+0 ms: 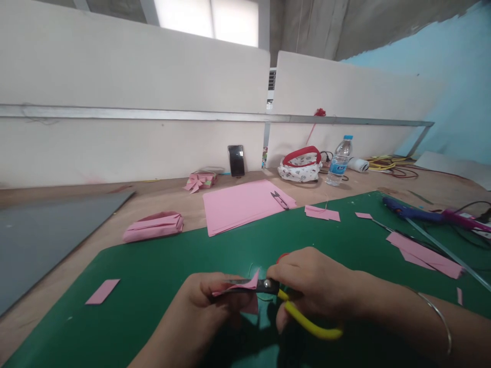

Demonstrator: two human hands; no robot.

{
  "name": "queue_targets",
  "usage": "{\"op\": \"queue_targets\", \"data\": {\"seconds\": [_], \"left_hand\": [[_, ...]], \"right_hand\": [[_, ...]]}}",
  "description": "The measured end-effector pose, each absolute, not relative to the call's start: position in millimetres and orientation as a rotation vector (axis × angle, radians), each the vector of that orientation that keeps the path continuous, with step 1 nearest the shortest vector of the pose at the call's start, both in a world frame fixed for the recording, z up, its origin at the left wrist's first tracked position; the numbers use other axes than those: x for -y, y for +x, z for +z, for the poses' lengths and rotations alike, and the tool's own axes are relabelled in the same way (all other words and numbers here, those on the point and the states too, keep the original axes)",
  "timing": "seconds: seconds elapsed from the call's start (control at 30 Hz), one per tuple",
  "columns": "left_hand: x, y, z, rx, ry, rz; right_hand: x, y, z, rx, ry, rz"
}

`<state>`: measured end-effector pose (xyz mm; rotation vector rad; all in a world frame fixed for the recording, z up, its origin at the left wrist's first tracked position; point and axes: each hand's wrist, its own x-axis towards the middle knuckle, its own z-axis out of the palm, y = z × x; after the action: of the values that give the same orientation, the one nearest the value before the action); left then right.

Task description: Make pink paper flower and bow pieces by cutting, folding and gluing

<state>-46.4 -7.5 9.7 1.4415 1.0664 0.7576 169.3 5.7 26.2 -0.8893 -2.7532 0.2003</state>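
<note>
Scissors point(267, 284) point toward my left hand point(209, 294), pinching pink paper point(253, 280) between blades point(238, 281); my right hand point(310, 276) grips handles point(311, 324).

Your bare left forearm point(172, 332) slants forward and inward; your left hand point(209, 291) is closed in a pinch, thumb point(220, 280) uppermost and the other fingers point(228, 306) curled beneath. Your bare right forearm point(395, 299) reaches in from your right. Your right hand point(312, 276) is back-up, gripping with bent fingers. Both hands sit close together, well short of the bench's point(164, 197) far edge.
</note>
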Motion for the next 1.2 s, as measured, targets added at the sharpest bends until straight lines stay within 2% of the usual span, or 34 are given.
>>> {"op": "queue_targets", "data": {"seconds": [0.23, 1.2], "left_hand": [[7.7, -43.1, 6.3, -1.085, 1.413, 0.775], [8.2, -43.3, 13.5, -1.099, 1.433, 0.651]], "right_hand": [[-9.4, 172.6, 25.4, 2.794, -0.84, 0.07], [-9.6, 176.0, 21.1, 2.826, -0.788, 0.017]]}}
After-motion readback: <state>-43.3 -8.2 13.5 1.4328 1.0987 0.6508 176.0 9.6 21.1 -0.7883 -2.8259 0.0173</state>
